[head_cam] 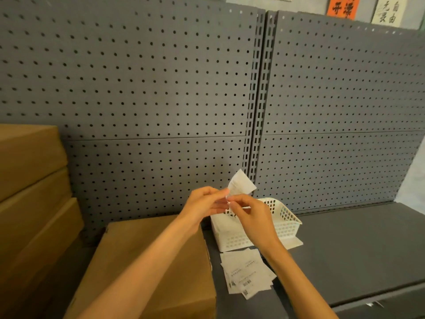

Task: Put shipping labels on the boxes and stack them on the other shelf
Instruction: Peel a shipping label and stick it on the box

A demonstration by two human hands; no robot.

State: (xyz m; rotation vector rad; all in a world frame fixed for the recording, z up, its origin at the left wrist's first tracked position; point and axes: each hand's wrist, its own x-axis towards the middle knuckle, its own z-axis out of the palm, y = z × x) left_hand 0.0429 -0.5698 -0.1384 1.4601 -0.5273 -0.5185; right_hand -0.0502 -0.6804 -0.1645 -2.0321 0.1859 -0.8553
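Both hands are pinching one white label (241,184) above the shelf (358,247): the left hand (202,207) and right hand (249,217) are gripping its lower edge with fingertips. The paper is curling upward, print faint. A brown box (147,268) is lying at the shelf's left edge.

We face two grey pegboard panels (142,72) joined by a slotted upright (261,93); calligraphy posters (365,8) hang on the wall above.
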